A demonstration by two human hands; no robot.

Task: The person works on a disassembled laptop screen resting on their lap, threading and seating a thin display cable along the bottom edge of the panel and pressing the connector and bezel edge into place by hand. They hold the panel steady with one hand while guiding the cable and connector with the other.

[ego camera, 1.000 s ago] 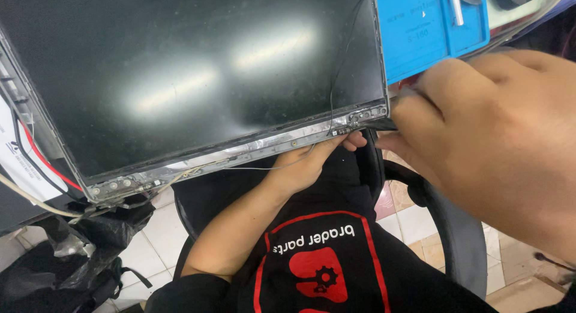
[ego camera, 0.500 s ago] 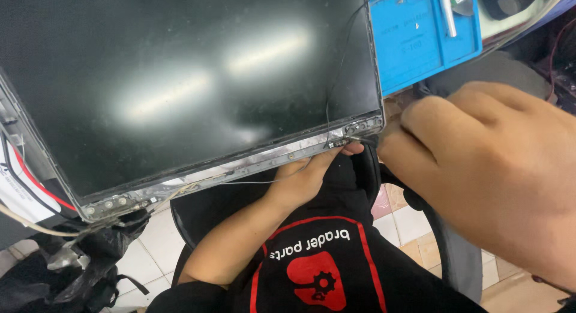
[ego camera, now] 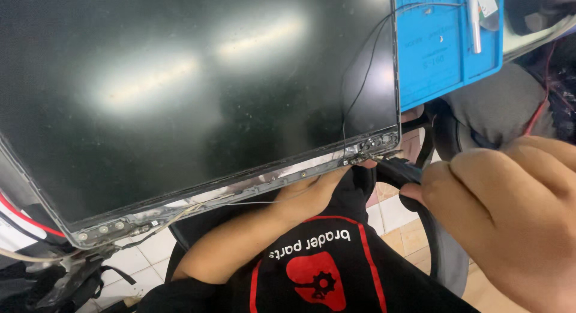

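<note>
Head view: left hand (ego camera: 312,193) props panel (ego camera: 198,91); right hand (ego camera: 510,217) fisted, contents unclear; a slip could snap cable (ego camera: 360,85).

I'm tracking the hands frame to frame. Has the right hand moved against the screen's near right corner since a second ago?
Yes. The right hand has dropped lower and rightward from the screen panel corner; it was beside it earlier.

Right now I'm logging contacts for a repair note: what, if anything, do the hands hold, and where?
The left hand supports the laptop screen panel from under its near edge. The right hand is fisted near that corner; whether it holds anything cannot be told.
</note>
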